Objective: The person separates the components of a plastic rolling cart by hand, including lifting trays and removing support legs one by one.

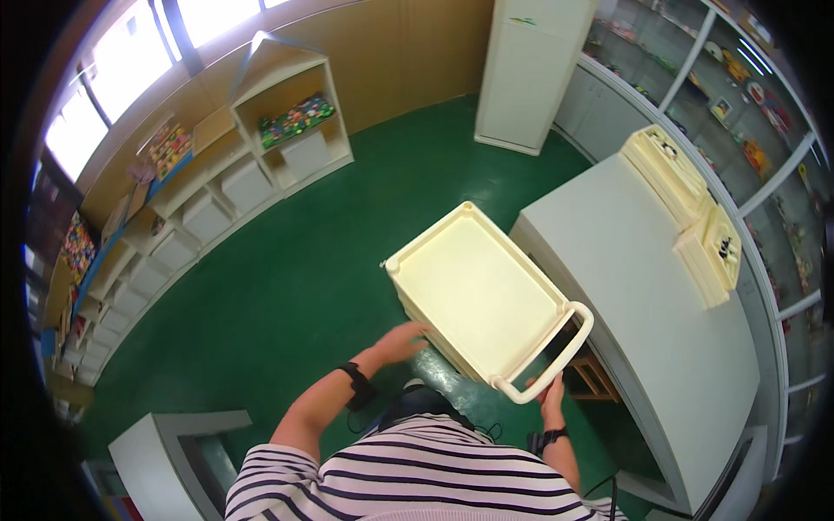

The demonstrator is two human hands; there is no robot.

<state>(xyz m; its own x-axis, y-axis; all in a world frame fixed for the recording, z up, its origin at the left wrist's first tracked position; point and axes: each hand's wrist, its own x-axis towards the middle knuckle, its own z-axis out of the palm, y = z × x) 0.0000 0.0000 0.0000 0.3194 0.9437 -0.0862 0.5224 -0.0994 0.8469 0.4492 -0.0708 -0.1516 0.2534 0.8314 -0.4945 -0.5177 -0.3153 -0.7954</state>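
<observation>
A cream-coloured utility cart [482, 291] stands in front of me, its top tray bare, with a raised rim and a curved push handle [565, 358] at the near right corner. My right hand [551, 395] is at the underside of that handle, and the bar partly hides its fingers. Whether they wrap round it I cannot tell. My left hand [403, 342] is beside the cart's near left side, its fingers smeared and partly lost against the cart wall. A dark band sits on each wrist.
Along the right runs a long grey counter [638, 243], close to the cart, with cream trays [673, 174] at its far end. Glass display cases stand behind it. White shelves [204, 217] line the left wall. A white cabinet [530, 78] stands far back; a grey table [143, 456] is near left.
</observation>
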